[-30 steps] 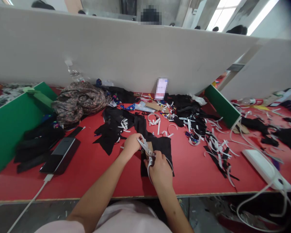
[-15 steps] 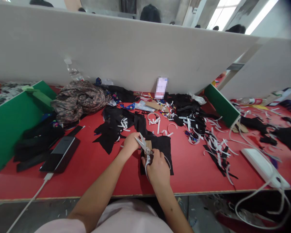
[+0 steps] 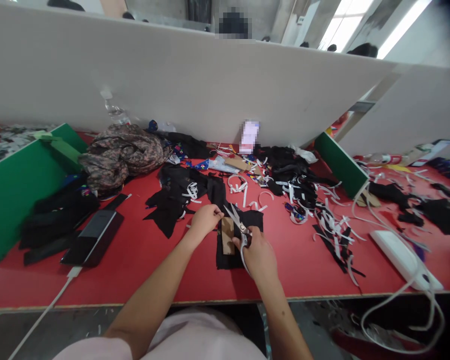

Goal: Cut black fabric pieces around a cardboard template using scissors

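Note:
My right hand [image 3: 260,256] grips the handles of metal scissors [image 3: 238,224], whose blades point up and to the left, slightly parted. Under them lies a piece of black fabric [image 3: 230,255] with a brown cardboard piece [image 3: 227,236] on top. My left hand [image 3: 204,220] is closed, pinching the top left edge of that black fabric beside the blade tips. Both hands work near the front middle of the red table [image 3: 142,260].
Black fabric scraps [image 3: 172,200] and white strips [image 3: 333,225] litter the table. A patterned cloth bundle [image 3: 120,155] and a water bottle [image 3: 114,112] sit at the back left, a black device [image 3: 93,237] with a white cable at left, a white power strip [image 3: 405,260] at right. Green dividers [image 3: 11,190] flank the station.
My right hand and the scissors have shifted to the right, uncovering the brown cardboard piece. My left hand stays pinched on the fabric's edge.

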Available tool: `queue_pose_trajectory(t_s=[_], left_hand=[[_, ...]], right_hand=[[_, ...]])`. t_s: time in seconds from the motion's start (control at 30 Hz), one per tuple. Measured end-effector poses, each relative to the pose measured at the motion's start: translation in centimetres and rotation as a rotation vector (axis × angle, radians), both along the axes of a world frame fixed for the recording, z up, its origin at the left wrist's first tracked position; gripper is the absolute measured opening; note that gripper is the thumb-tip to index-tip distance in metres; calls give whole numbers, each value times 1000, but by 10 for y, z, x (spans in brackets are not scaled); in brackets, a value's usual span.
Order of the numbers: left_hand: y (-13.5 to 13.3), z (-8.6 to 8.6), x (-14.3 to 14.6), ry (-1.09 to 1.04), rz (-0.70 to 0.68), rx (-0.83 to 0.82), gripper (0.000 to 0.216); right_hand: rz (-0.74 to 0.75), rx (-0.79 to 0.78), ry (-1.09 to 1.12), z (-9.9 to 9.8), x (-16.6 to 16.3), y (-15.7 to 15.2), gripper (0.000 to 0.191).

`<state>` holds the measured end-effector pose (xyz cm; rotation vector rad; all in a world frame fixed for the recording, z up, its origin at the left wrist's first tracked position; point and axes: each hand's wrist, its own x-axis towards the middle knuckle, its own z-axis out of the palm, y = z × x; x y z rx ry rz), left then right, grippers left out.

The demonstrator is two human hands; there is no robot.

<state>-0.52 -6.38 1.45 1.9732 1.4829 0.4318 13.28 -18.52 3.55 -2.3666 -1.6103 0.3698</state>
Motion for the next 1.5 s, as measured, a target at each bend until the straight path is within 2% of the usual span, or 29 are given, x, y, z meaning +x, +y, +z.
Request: queue_pose_trajectory(t_s=[0.17,0.33,0.53,0.63,0.73,0.83,1.0,1.13,1.27,1.33,1.5], left_hand=[[-4,6,3,-59,-10,14,13],[-7,10,7,-156,31,-80,14],[-13,9,7,-363,130,-375,23],[-20,14,2,-474,126,-523,30],[-28,18,-4,-644,116,-688,28],[-35,17,-7,-848,183,-820,22],[-43,14,-4,-902,184,-819,17],[-48,16,1,-881,161,-871,26],[-54,15,5,-825,210,-824,35],[-56,13,7,-861,230,-815,39],[-56,11,11,-993,265,-969,25]], right_hand=[[20,0,-30,-7,-1,0,40],[35,23,-74,-13,-1,0,42],[38,47,-109,-14,-2,-1,41],[38,39,-100,-13,-2,-1,43],[32,40,-88,-12,-2,-2,44],[31,37,-87,-11,-2,-2,44],[29,36,-82,-11,-2,-2,43],[30,73,-75,-13,-2,-3,43],[36,93,-68,-16,-1,-3,43],[34,89,-59,-16,0,-4,43],[57,94,-2,-10,3,-3,38]])
